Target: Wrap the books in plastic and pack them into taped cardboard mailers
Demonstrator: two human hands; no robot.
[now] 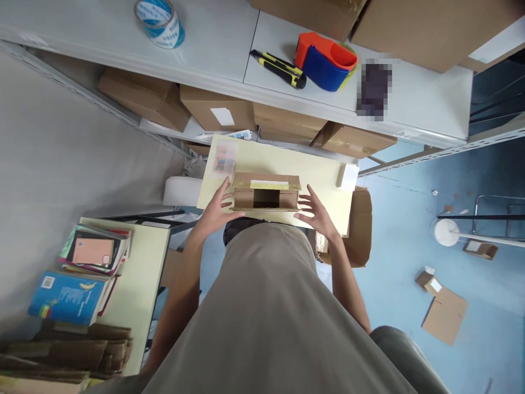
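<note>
An open cardboard carton (266, 178) lay on the pale yellow counter (324, 169), close before the person's body, its opening facing up toward the head and its inside dark in the middle. The left hand (216, 210) stood at one end and the right hand (319, 218) at the other, fingers spread and curved inward, closed on nothing; whether any fingertip touched the cardboard could not be told. The step in hand appeared to be steadying or placing the carton, and the next move seemed to call for an even press inward from both ends, without crushing the walls. Near the counter's far corners were a printed sheet (225, 157) on the left and a small white box (348, 176) on the right. Beyond, a grey shelf (213, 33) carried a tape roll (169, 36) and a black-and-yellow cutter (279, 69).
</note>
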